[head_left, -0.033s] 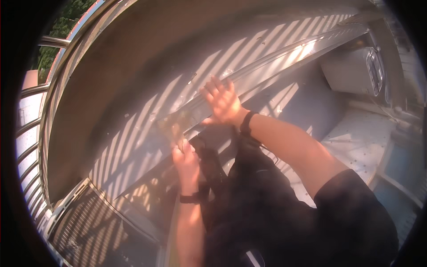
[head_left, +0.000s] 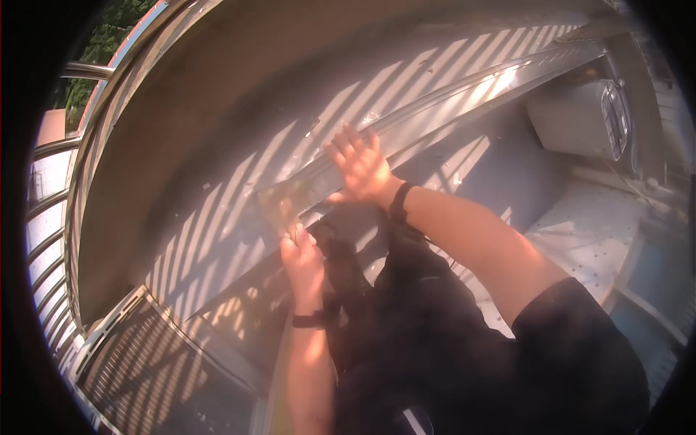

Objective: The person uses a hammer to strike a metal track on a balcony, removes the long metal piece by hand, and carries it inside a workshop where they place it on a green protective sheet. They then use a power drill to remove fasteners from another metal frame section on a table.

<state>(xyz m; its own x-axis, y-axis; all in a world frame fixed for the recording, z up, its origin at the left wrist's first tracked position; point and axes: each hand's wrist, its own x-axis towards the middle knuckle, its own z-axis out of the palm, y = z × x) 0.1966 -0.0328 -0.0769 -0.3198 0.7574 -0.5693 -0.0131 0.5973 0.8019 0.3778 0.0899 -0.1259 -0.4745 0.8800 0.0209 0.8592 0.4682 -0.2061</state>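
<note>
My left hand (head_left: 303, 264) is closed, thumb up, at the near edge of a pale sill (head_left: 435, 109). It pinches the lower end of a flat, yellowish, see-through piece (head_left: 281, 201) lying over the sill. Blur and glare keep me from telling what kind of thing this is. To its right, my right hand (head_left: 362, 171) rests palm down on the sill's raised metal track (head_left: 413, 119). Its fingers are spread, pointing up and away, with nothing seen in them. Both wrists wear dark bands.
Striped sunlight crosses the sill, with small bits of debris (head_left: 313, 127) on it. Metal railing bars (head_left: 52, 148) line the left side. A slatted grey unit (head_left: 145, 355) stands at lower left. At right is a pale box-shaped unit (head_left: 569, 119) above a speckled floor (head_left: 580, 217).
</note>
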